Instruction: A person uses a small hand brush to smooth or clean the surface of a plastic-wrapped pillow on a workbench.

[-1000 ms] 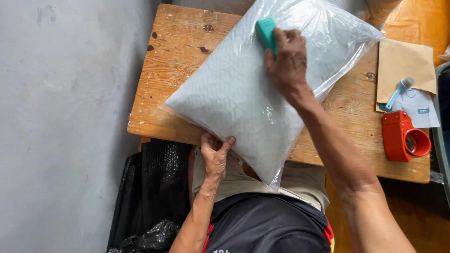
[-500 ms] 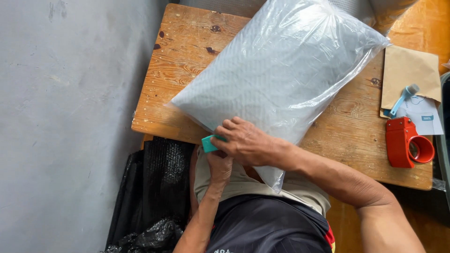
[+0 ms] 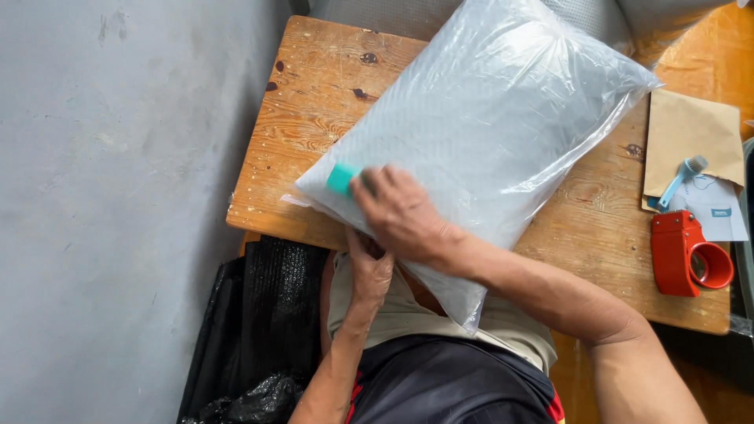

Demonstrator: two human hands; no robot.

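A large clear plastic bag (image 3: pixel 487 133) stuffed with pale grey fabric lies slantwise across a worn wooden table (image 3: pixel 314 102). My right hand (image 3: pixel 400 212) presses a small teal block (image 3: pixel 342 178) against the bag's near left corner. My left hand (image 3: pixel 369 267) sits just under it at the table's front edge, fingers curled on the bag's lower edge, partly hidden by the right hand.
A red tape dispenser (image 3: pixel 691 255) stands at the table's right front. Behind it lie a brown envelope (image 3: pixel 691 133), a white paper (image 3: pixel 719 208) and a light blue tool (image 3: pixel 675 180). A black bag (image 3: pixel 259 330) hangs below the table on the left, beside a grey floor (image 3: pixel 118 196).
My right hand swept the teal block from the bag's far end down to its near edge, then slightly left to the corner. The left hand kept its hold.
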